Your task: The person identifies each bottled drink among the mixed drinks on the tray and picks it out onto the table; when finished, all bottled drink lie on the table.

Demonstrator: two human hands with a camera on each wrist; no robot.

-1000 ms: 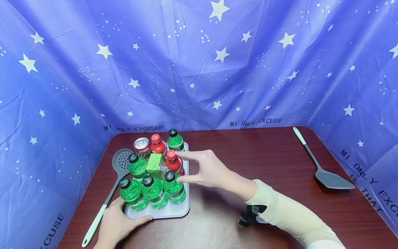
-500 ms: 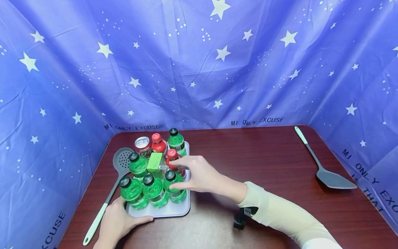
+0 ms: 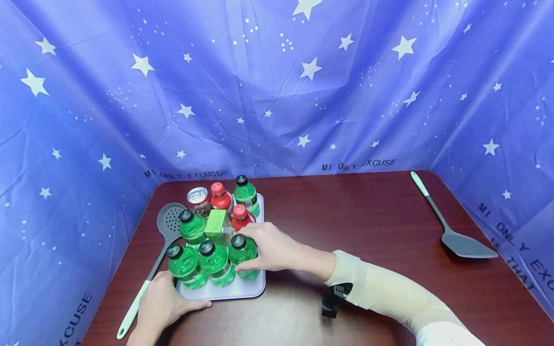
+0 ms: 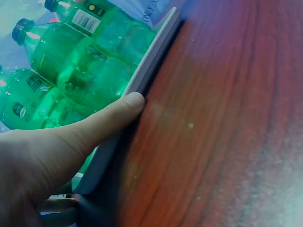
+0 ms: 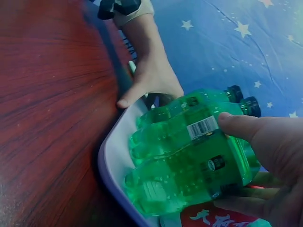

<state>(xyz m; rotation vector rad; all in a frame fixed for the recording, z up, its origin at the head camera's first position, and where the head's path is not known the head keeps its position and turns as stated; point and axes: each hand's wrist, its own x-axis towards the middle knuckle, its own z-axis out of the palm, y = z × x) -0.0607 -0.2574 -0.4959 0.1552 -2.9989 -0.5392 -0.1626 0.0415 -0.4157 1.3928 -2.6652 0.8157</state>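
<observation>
The grip of your right hand (image 3: 271, 247) pinches the front-right green bottle (image 3: 243, 253), the thumb on its near side and the fingers behind. This bottle stands upright on the white tray (image 3: 242, 290), which lies on the worktop (image 3: 346, 211). Your left hand (image 3: 160, 299) holds the near-left corner of the tray, its thumb along the front edge.

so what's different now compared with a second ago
The right hand moved left and slightly nearer, and now grips the near right green bottle, which still stands on the tray. The left hand stayed at its near left corner; the spatula and slotted spoon stayed put.
</observation>
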